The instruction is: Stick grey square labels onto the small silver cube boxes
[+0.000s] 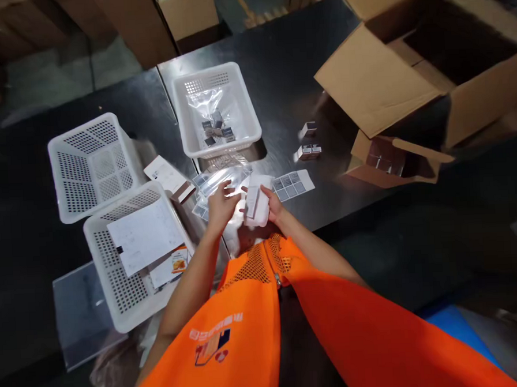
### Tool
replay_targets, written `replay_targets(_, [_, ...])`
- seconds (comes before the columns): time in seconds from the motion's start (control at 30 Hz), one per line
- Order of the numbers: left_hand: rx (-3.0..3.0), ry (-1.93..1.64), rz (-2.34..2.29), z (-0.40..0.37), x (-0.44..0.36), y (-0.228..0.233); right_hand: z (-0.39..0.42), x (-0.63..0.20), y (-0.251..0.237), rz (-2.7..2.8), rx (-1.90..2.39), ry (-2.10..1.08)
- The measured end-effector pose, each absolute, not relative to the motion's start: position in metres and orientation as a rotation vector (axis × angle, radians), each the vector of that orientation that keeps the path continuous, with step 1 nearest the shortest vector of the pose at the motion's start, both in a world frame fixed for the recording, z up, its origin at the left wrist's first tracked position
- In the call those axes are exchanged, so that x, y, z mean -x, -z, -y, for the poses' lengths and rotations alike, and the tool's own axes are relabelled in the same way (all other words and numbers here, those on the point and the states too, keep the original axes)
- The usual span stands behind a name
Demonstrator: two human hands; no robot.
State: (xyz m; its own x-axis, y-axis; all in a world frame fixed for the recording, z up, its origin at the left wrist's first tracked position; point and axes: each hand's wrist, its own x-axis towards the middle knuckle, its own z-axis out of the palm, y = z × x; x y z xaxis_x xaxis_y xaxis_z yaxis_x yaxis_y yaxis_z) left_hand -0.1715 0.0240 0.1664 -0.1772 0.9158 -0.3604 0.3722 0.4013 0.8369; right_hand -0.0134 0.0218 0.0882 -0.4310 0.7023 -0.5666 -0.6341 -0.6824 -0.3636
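My right hand (273, 203) grips a white pack (263, 207) with a narrow, pale small box (252, 201) lying along its face. Just left of it, my left hand (223, 207) has its fingers apart and holds nothing that I can see. Beneath and behind my left hand lie clear plastic bags (229, 175) with grey-printed sheets under them. A sheet of grey labels (293, 185) extends to the right from behind the pack. Farther right, small boxes (309, 151) stand on the dark table (275, 112).
A white basket (250, 116) at the back holds a clear bag with several small dark boxes. Two more white baskets (61, 192) (113, 316) stand left, the nearer with papers. A white carton (170, 175) lies beside them. A large open cardboard box (378, 83) and a smaller one (392, 178) occupy the right.
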Motion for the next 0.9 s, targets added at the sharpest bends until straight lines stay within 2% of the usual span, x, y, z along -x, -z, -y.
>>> replay_targets(0.23, [-0.714,-0.846,-1.753,-0.021,0.219,-0.123,-0.023,-0.015,-0.086,0.045,1.026,-2.093])
replay_targets(0.43, [-0.743,-0.756,-1.923,0.013,0.221,-0.081,-0.025,-0.018,-0.065,0.039,1.264,-2.095])
replay_targets(0.53, [-0.9,-0.786,-1.953,0.021,0.209,-0.083,-0.022,-0.013,-0.059,0.059,1.323,-2.1])
replay_targets(0.67, [-1.098,-0.755,-1.725,0.019,0.168,-0.094,-0.02,-0.004,-0.063,0.119,1.284,-2.136])
replay_targets(0.9, [-1.162,-0.748,-1.569,0.017,0.133,-0.099,-0.02,-0.003,-0.079,0.228,1.127,-2.209])
